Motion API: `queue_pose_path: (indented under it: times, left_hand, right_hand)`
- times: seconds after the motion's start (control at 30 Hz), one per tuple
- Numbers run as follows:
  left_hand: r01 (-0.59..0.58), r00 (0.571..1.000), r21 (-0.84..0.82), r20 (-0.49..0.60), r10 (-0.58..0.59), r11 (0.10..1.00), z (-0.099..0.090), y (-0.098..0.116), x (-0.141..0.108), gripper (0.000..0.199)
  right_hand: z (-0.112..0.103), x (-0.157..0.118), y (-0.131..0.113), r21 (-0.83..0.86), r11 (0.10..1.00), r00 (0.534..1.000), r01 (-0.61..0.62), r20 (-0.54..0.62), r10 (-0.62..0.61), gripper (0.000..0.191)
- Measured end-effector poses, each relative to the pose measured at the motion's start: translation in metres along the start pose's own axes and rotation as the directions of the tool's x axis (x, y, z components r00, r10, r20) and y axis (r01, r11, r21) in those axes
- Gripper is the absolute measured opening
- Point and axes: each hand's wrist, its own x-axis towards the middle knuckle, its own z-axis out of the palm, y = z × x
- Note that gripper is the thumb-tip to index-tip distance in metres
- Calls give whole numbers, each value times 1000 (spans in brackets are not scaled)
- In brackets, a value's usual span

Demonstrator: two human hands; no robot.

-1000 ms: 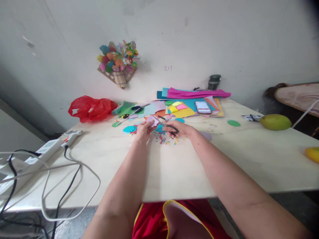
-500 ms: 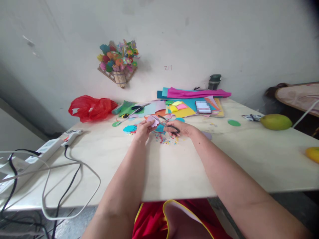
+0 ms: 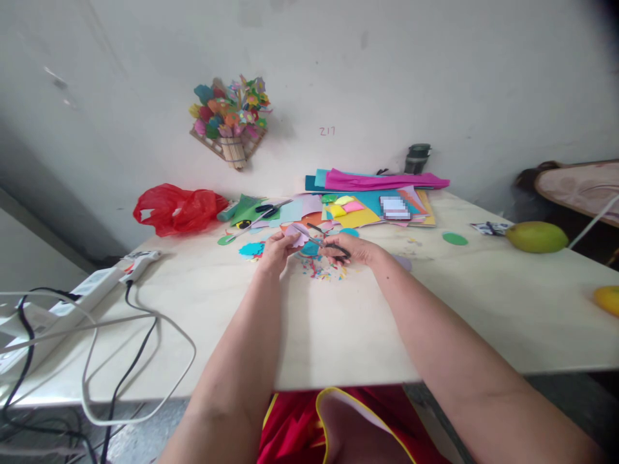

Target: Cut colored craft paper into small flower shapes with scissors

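My left hand [image 3: 279,251] pinches a light purple paper piece [image 3: 296,236] with a scalloped edge, held above the table. Black-handled scissors [image 3: 340,252] are gripped in my right hand [image 3: 352,247], their blades pointing left and meeting the purple paper. Under the hands lie small paper scraps [image 3: 322,269] in many colours. A blue scalloped paper shape [image 3: 251,249] rests just left of my left hand. Another blue piece [image 3: 309,247] shows between the hands, partly covered.
Behind the hands are coloured paper sheets [image 3: 367,218], a second pair of scissors [image 3: 273,209] and a red plastic bag [image 3: 176,209]. A power strip [image 3: 91,293] with loose cables lies left. At right are a green paper circle [image 3: 454,239] and a mango [image 3: 536,237].
The scissor blades sit at a slightly different angle against the purple paper, and the paper has shifted a little. Both hands stay in nearly the same place.
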Motion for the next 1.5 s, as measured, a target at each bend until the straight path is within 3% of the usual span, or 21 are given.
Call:
queue_pose_path:
  times: [0.6, 1.5]
  left_hand:
    - [2, 1000, -18, 3, -2, 1000, 1, 1, -1, 13]
    - [27, 1000, -93, -9, -28, 995, 1, 0, 1, 18]
  right_hand:
    - [1, 1, -1, -34, 999, 999, 28, 34, -27, 29]
    - [8, -8, -10, -54, 994, 996, 92, 1, -92, 35]
